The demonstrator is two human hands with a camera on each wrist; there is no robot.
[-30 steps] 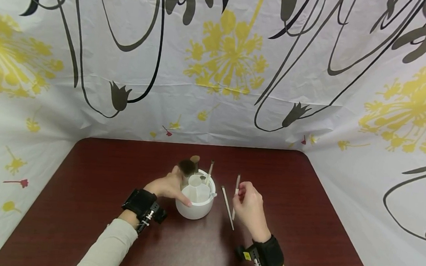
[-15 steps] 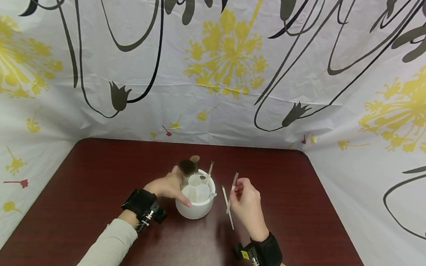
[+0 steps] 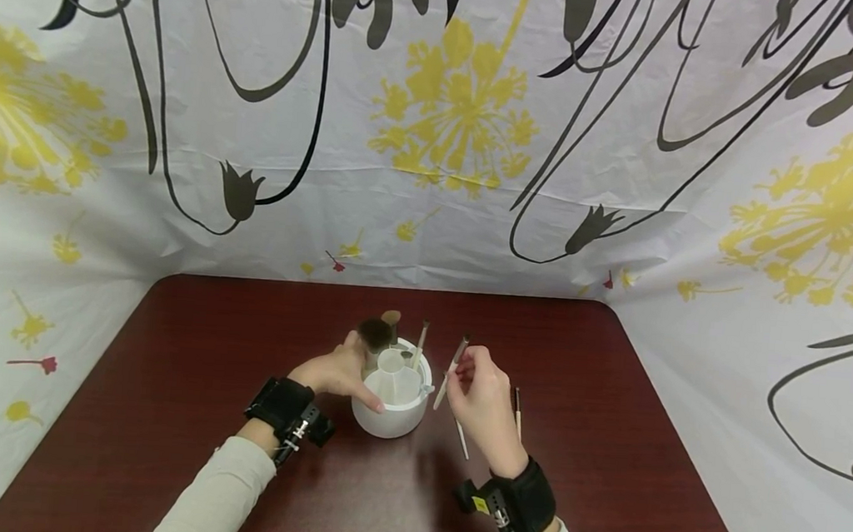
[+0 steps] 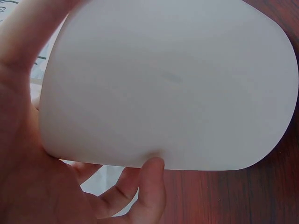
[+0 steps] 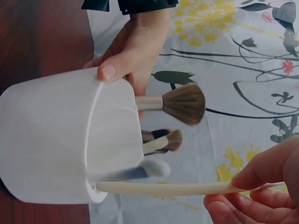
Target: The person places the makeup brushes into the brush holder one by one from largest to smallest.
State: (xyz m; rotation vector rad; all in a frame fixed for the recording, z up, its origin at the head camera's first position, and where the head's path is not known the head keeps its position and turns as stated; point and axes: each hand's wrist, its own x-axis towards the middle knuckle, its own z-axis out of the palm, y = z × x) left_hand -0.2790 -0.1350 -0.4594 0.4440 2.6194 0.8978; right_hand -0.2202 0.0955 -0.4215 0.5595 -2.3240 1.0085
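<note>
My left hand (image 3: 335, 376) grips a white round brush holder (image 3: 387, 422) from its left side, the thumb over the rim. In the left wrist view the smooth wall of the holder (image 4: 173, 93) fills most of the frame, with fingers (image 4: 152, 184) against it. My right hand (image 3: 489, 404) pinches a thin makeup brush (image 3: 451, 372), bristles up, just right of the holder. In the right wrist view the cream handle of this brush (image 5: 168, 188) points at the holder's rim. Inside the holder stand a large fluffy brush (image 5: 184, 103) and several smaller ones.
One thin brush (image 3: 462, 441) lies on the dark red table (image 3: 348, 502), partly covered by my right hand. Another thin brush (image 3: 518, 411) lies right of that hand. A white patterned cloth (image 3: 436, 242) hangs behind the table and at both sides.
My right hand has moved left and slightly up with the brush, which now leans close to the holder. A brush right of the hand has come into view. The left hand stays put.
</note>
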